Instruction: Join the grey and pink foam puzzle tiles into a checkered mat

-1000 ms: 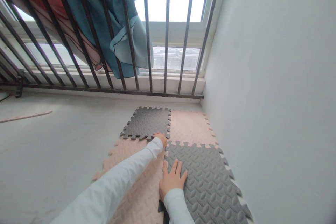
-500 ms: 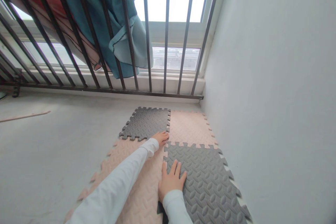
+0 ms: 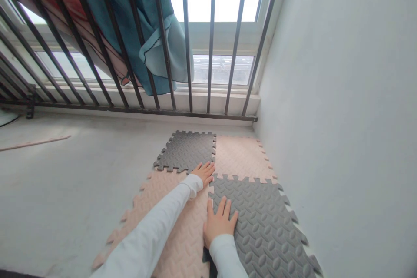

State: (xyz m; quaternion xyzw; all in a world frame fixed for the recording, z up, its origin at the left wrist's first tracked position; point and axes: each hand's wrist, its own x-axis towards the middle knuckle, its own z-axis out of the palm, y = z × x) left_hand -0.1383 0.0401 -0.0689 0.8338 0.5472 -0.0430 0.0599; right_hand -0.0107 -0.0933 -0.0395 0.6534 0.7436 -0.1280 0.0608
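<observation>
My left hand (image 3: pixel 204 173) lies flat with fingers stretched over the corner where the tiles meet. Under and around it are the far dark grey foam mat tile (image 3: pixel 187 150) and the near pink foam mat tile (image 3: pixel 182 226). My right hand (image 3: pixel 220 221) rests with spread fingers on the left edge of the near grey foam mat tile (image 3: pixel 267 226), along its seam with the pink one. Beyond that lies a far pink foam mat tile (image 3: pixel 243 156). The four-square patch has toothed, interlocking edges. A dark gap shows by my right wrist, partly hidden by the sleeve.
A white wall (image 3: pixel 342 117) runs close along the right side. Ahead stands a dark metal railing (image 3: pixel 195 115) before a window, with a blue and red cloth (image 3: pixel 156 65) hanging behind it. On the grey floor (image 3: pixel 81 191) at left lies a thin pinkish strip (image 3: pixel 39 142).
The whole view has shifted slightly, so the tiles and hands appear a little further right. Both hands keep pressing flat on the same spots.
</observation>
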